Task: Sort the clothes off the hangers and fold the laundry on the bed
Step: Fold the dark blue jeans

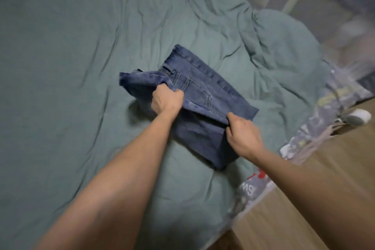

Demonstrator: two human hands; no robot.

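Observation:
A pair of blue denim jeans (198, 91) lies folded into a compact bundle in the middle of the bed, on the wrinkled green blanket (71, 67). My left hand (166, 101) grips a folded layer of denim at the bundle's left side, fingers curled into the cloth. At the right edge, my right hand (241, 134) pinches the fold line, thumb on top. A back pocket and the waistband face up. No hangers are in view.
The blanket bunches into a heap (280, 46) at the back right. A patterned grey sheet (316, 128) hangs over the bed's right edge. Wooden floor (304, 199) lies to the right, with a white object (359, 116) on it.

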